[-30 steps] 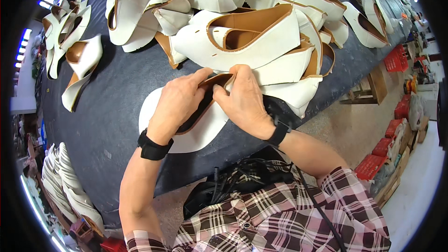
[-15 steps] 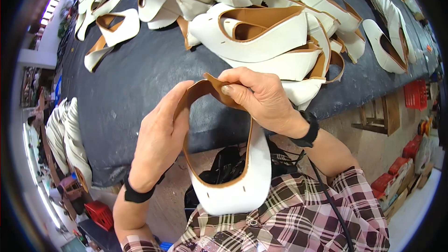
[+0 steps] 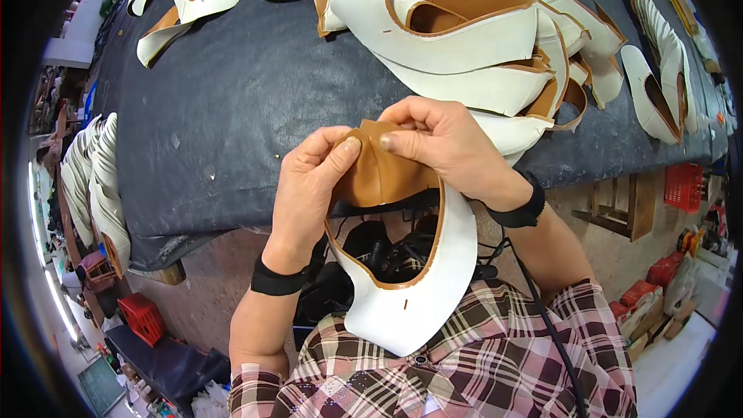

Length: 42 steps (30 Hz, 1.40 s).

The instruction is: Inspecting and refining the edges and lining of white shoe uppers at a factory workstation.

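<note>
Between my hands hangs a white shoe upper with a tan lining and a tan edge around its opening. Its tan heel end points up and away from me, and a seam runs down the middle of it. My left hand pinches the left side of that heel end between thumb and fingers. On the other side of the seam, my right hand pinches the heel end near its top edge. The rounded white toe end hangs low in front of my checked shirt. Both wrists wear black bands.
A dark-covered table stretches across in front of me. A heap of similar white uppers lies at its far middle and right. Nested stacks of uppers stand at the left edge and far right. Red crates sit below table height.
My left hand has moved right and up, close to my right hand, from the upper's side to its heel end. The heel end has spread to show its tan lining and seam.
</note>
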Motion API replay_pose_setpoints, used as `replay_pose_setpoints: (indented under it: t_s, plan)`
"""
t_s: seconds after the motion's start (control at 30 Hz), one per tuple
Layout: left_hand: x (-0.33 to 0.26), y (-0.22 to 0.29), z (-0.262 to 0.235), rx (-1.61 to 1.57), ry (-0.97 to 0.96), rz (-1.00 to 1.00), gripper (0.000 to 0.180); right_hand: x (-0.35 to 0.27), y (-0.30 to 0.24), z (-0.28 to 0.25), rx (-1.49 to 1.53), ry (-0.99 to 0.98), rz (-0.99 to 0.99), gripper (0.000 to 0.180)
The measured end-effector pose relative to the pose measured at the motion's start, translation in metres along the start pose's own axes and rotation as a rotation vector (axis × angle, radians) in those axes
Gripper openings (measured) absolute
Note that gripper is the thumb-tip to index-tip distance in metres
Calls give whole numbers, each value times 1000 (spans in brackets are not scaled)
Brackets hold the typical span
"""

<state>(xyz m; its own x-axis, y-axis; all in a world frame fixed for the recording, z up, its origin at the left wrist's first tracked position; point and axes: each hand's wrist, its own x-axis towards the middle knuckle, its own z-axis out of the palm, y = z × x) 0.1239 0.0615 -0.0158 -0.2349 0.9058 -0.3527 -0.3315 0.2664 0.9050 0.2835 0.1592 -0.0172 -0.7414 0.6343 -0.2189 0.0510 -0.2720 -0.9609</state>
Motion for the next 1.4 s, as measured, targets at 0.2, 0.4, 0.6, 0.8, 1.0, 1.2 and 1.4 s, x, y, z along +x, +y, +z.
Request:
replay_pose_setpoints:
  t_s: [0.2, 0.4, 0.6, 0.8, 1.0, 1.2, 1.4]
  plan:
    - [-2, 2, -4, 7, 20, -155, 15, -4, 8, 4, -237, 52, -155, 16]
    - [3, -3, -12, 39, 86, -209, 14, 0, 32, 15, -714, 48, -590, 15]
    - [-5, -9, -21, 316, 53, -1, 16, 12, 31, 17, -593, 5, -478, 11]
    - [1, 1, -29, 431, -4, 44, 15, 19, 23, 22, -519, 24, -381, 8]
    - [4, 4, -33, 407, -15, 56, 15, 26, 25, 21, -525, 22, -418, 7]
    - [9, 6, -35, 520, -28, 107, 15, 29, 25, 22, -441, 48, -352, 7]
    - [12, 7, -34, 441, -33, 50, 14, 30, 24, 20, -438, 54, -327, 7]
